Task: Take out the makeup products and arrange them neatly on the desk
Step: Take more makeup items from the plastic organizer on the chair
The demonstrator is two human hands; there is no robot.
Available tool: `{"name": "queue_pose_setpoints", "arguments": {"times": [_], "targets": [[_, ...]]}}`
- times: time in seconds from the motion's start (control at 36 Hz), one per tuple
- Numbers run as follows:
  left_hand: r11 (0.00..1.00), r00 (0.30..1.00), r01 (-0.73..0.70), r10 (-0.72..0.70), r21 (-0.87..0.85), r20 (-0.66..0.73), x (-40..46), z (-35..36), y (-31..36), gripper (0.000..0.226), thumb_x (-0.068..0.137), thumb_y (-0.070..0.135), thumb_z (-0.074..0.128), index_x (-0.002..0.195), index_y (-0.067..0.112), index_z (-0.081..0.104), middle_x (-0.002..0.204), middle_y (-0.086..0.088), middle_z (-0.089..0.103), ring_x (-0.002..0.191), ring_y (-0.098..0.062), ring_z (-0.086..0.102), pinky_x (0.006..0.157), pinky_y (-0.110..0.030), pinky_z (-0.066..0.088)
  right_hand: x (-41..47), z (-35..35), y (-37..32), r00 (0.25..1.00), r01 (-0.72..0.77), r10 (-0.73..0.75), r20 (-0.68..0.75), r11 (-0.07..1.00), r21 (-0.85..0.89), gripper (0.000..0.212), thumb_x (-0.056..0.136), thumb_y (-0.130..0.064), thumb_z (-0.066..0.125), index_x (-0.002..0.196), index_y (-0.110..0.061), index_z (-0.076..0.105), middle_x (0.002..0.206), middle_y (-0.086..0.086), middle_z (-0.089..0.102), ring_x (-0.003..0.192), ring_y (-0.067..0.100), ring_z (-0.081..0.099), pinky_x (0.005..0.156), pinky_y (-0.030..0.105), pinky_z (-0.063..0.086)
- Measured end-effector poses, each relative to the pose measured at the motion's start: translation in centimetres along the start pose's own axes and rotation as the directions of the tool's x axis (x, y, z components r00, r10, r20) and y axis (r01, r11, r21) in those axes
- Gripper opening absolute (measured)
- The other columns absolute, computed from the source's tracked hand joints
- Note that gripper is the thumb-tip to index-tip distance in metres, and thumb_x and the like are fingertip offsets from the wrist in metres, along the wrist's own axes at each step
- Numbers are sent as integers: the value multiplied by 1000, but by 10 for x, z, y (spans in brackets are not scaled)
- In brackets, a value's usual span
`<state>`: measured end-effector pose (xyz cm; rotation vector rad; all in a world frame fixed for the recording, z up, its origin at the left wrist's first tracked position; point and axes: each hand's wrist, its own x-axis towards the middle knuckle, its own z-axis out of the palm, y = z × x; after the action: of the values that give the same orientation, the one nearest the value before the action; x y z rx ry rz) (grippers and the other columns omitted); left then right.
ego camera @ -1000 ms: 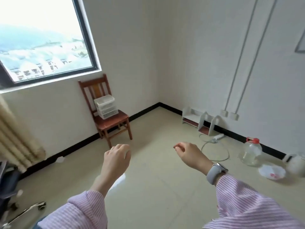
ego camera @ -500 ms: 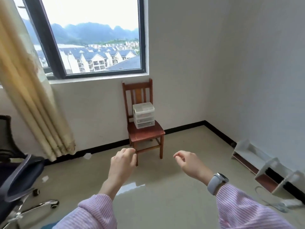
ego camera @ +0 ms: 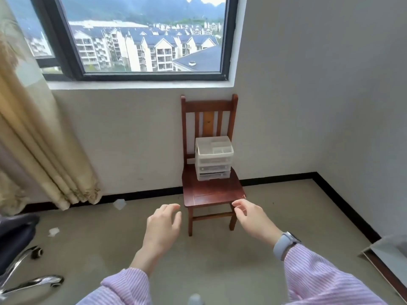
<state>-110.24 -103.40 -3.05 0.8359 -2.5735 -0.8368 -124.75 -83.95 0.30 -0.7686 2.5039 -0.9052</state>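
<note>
Three shallow drawers stacked under an open compartmented tray make up the white plastic organizer [ego camera: 213, 158], which stands upright on the seat of the wooden chair [ego camera: 212, 191], towards its back slats, under the window [ego camera: 141, 36]; whether makeup products lie inside cannot be told from here, since the drawer fronts are only faintly see-through; judged by its thin moulded walls, the unit should be light and stiff but smooth, and the drawers would likely slide loose if it were tipped, so it is best taken by both side walls low down and kept level, or each drawer drawn by its front lip while the other hand steadies the frame; the left hand [ego camera: 163, 230] and the right hand [ego camera: 253, 219] hover apart in front of the seat edge, touching nothing, fingers relaxed and loosely spread, both empty; a watch [ego camera: 285, 244] sits on the right wrist above striped pink sleeves; a curtain [ego camera: 44, 139] hangs at the left, an office chair base [ego camera: 28, 276] beside it; no desk is in view.
</note>
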Motion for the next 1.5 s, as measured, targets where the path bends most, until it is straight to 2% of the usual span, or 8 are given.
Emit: {"name": "queue_pose_setpoints", "arguments": {"times": [0.42, 0.69, 0.86, 0.92, 1.0, 1.14, 1.31, 1.5], "targets": [[986, 977, 152, -139, -73, 161, 254, 108, -13, 25, 92, 14, 51, 115, 14, 60, 118, 1, 59, 110, -19, 54, 97, -38, 41, 276, 6, 59, 934, -346, 354, 49, 860, 374, 23, 94, -7, 39, 109, -10, 57, 92, -1, 64, 87, 17, 61, 78, 25, 47], [981, 966, 190, -194, 39, 171, 398, 214, -27, 36, 91, 12, 51, 126, 10, 53, 128, -3, 52, 119, -23, 47, 98, -40, 39, 465, 30, 124, 779, -568, 547, 306, 410, 714, 32, 96, 0, 34, 125, -4, 46, 106, 13, 61, 96, 24, 61, 82, 32, 49], [982, 962, 104, -140, 161, 234, 466, 270, -39, 51, 90, 14, 53, 139, 13, 39, 150, -5, 31, 138, -25, 27, 100, -45, 35, 556, 67, 153, 670, -587, 537, 513, -40, 809, 43, 95, 0, 34, 137, -4, 32, 126, 17, 51, 109, 29, 53, 90, 40, 44], [975, 959, 26, -86, 220, 270, 480, 287, -48, 55, 88, 15, 56, 140, 13, 38, 151, -7, 28, 141, -28, 20, 100, -49, 35, 579, 82, 161, 634, -586, 530, 564, -147, 797, 30, 95, -1, 34, 123, -4, 44, 132, 19, 47, 112, 29, 50, 91, 42, 43], [946, 945, -102, -5, 306, 328, 499, 307, -62, 56, 87, 22, 53, 140, 14, 34, 148, -11, 34, 139, -34, 23, 100, -54, 35, 606, 98, 167, 606, -585, 521, 601, -221, 781, 14, 94, -5, 37, 91, -6, 51, 116, 17, 55, 118, 30, 50, 93, 43, 43], [901, 919, -179, 10, 394, 395, 506, 326, -85, 56, 89, 35, 30, 141, 16, 30, 149, -12, 32, 139, -35, 20, 101, -60, 31, 620, 113, 176, 597, -517, 490, 636, -371, 771, 16, 90, -8, 36, 86, -8, 51, 104, 13, 57, 116, 28, 51, 102, 44, 38], [921, 915, -163, 7, 353, 404, 508, 328, -89, 53, 95, 40, 25, 142, 16, 32, 151, -11, 29, 141, -33, 15, 104, -60, 25, 601, 121, 183, 641, -474, 426, 638, -434, 766, 25, 84, -6, 34, 97, -8, 56, 113, 11, 60, 116, 27, 51, 104, 46, 35], [946, 915, -129, -3, 299, 404, 508, 323, -89, 56, 94, 42, 24, 144, 18, 29, 154, -9, 19, 143, -26, 4, 110, -54, 11, 555, 120, 188, 570, -533, 487, 662, -394, 748, 32, 88, -7, 34, 111, -7, 57, 122, 12, 57, 117, 28, 50, 96, 43, 41]]}}
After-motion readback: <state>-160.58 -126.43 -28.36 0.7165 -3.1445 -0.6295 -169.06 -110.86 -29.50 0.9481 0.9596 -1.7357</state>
